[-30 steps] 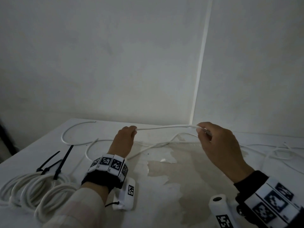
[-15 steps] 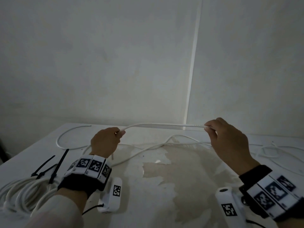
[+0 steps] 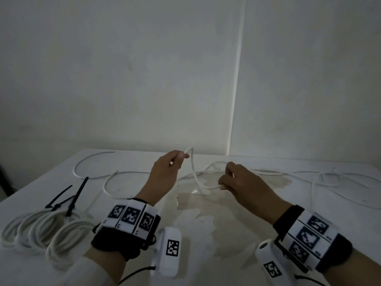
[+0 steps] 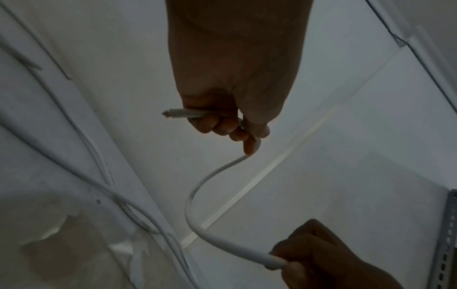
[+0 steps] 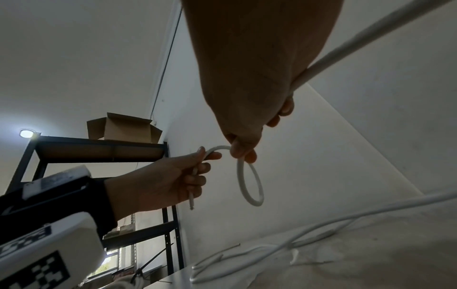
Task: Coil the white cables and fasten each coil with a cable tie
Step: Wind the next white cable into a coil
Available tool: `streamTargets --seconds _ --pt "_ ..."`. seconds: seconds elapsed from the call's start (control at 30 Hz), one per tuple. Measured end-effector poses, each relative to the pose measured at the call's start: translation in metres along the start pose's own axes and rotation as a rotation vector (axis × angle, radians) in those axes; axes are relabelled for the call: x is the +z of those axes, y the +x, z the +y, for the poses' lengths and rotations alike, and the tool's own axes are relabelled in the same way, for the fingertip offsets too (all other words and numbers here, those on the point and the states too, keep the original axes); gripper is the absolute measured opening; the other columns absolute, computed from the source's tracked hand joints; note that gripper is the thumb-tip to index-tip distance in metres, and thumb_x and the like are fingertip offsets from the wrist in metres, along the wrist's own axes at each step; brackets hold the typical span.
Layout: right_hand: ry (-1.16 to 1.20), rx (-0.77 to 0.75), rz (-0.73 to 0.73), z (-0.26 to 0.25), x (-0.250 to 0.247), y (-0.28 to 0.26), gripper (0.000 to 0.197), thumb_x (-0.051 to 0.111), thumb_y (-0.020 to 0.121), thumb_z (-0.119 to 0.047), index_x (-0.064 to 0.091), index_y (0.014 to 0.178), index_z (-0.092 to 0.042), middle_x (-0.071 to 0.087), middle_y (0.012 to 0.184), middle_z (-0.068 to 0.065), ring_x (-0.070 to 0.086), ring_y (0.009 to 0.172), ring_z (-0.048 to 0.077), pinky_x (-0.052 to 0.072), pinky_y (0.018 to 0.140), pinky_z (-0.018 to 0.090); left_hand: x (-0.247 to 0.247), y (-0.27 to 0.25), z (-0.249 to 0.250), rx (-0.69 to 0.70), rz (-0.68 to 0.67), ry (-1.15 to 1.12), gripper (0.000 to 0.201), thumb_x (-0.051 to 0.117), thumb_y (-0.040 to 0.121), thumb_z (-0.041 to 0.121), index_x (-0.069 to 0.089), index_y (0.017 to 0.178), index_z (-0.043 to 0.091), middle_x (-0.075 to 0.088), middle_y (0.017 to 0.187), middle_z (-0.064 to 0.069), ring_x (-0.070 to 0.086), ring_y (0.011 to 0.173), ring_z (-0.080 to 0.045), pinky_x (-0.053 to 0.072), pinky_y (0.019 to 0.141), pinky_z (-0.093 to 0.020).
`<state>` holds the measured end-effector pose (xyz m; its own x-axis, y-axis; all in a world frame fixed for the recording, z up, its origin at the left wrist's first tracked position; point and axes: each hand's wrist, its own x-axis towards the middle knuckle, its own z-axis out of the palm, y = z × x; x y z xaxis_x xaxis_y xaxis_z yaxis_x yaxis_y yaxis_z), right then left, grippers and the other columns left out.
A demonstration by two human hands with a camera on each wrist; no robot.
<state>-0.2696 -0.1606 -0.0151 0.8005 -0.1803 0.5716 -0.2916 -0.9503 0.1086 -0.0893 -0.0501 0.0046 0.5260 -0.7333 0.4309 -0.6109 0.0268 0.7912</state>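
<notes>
Raised left hand (image 3: 165,172) and lower right hand (image 3: 240,182) pinch a drooping white cable (image 3: 194,174).

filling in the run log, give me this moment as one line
stage: first loop forming | left hand: grips cable end | right hand: pinches white cable | bend hangs between hands | coiled cables, cable ties: on table

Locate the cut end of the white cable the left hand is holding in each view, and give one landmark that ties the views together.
Head: the cut end is not visible; it is hidden in the left hand, above centre.
Left wrist: cut end sticks out left of the fingers, upper centre.
Right wrist: cut end points down below the left hand, centre-left.
Shared landmark: the cable loop sagging between the left hand and the right hand.
</notes>
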Motion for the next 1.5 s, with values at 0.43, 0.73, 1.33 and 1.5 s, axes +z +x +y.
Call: streamTargets --seconds 0.43,0.73,1.33,1.5 --pt "0.327 0.108 0.211 -0.009 -0.02 0.011 0.027 0.045 0.085 -0.027 0.061 0.073 -0.009 0.054 0.074 0.005 0.038 0.068 0.011 0.026 0.05 0.016 0.033 -0.035 0.026 -0.003 -0.247 -0.001 0.047 0.029 0.099 0.039 0.057 0.063 0.032 0.064 0.076 0.006 0.053 0.067 -0.011 0.037 0.065 -0.025" --pt "0.112 0.163 0.164 0.003 -0.028 0.016 0.025 0.048 0.08 -0.023 0.064 0.063 -0.015 0.057 0.066 0.001 0.052 0.056 0.025 0.031 0.053 0.031 0.039 -0.037 0.036 -0.049 -0.307 -0.152 0.043 0.033 0.096 0.042 0.062 0.069 0.026 0.047 0.064 0.01 0.045 0.055 0.007 0.033 0.059 -0.009" --pt "1.007 0.516 -0.147 -0.009 -0.046 0.011 0.032 0.032 0.101 -0.022 0.061 0.096 -0.01 0.064 0.07 -0.001 0.042 0.043 -0.003 0.032 0.046 0.006 0.022 -0.029 0.043 -0.06 -0.334 -0.271 0.036 0.035 0.098 0.03 0.063 0.077 0.019 0.046 0.067 0.01 0.037 0.05 0.001 0.031 0.058 -0.017" --pt "0.984 0.516 -0.046 -0.012 -0.035 0.013 0.03 0.041 0.098 -0.018 0.063 0.078 -0.02 0.059 0.064 -0.006 0.039 0.045 0.001 0.032 0.049 0.008 0.02 -0.023 0.035 -0.041 -0.21 -0.095 0.027 0.044 0.096 0.027 0.062 0.077 0.02 0.051 0.063 0.012 0.043 0.051 0.001 0.034 0.058 -0.015"
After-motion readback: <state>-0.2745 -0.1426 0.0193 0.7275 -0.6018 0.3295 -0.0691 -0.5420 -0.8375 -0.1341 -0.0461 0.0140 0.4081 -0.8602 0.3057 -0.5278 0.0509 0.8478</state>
